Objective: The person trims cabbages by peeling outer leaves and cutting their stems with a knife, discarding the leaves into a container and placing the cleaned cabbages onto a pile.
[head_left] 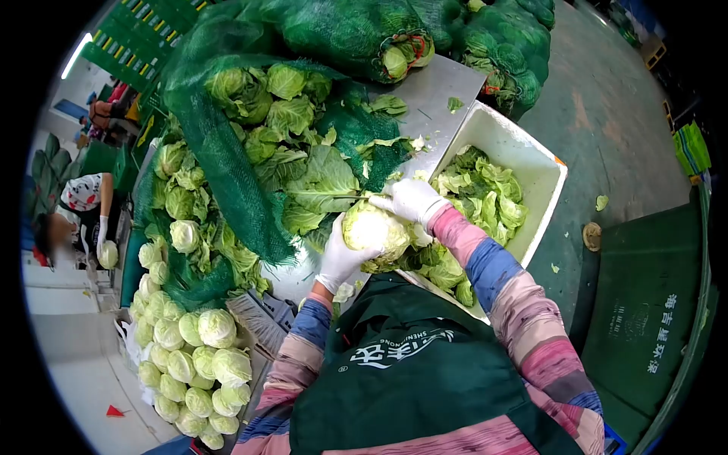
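Note:
A trimmed cabbage [377,231], its pale cut base facing up, is in front of my apron. My white-gloved left hand [340,256] is closed around its left side. Over the upper right of the same head, my gloved right hand [413,201] has its fingers bent and pressed together. A thin dark sliver shows by its fingertips, too small to name. Loose outer leaves [322,180] lie just beyond the cabbage, on green netting. At my right forearm is a white foam box [542,178] holding torn green leaves [493,201].
An opened green mesh sack [227,178] spills cabbages over the metal table [447,80]. Trimmed cabbages [193,364] are piled at left, beside a brush [258,322]. Full sacks [504,53] stand behind. A green bin [644,326] is at right. A co-worker's hand [101,239] holds a cabbage.

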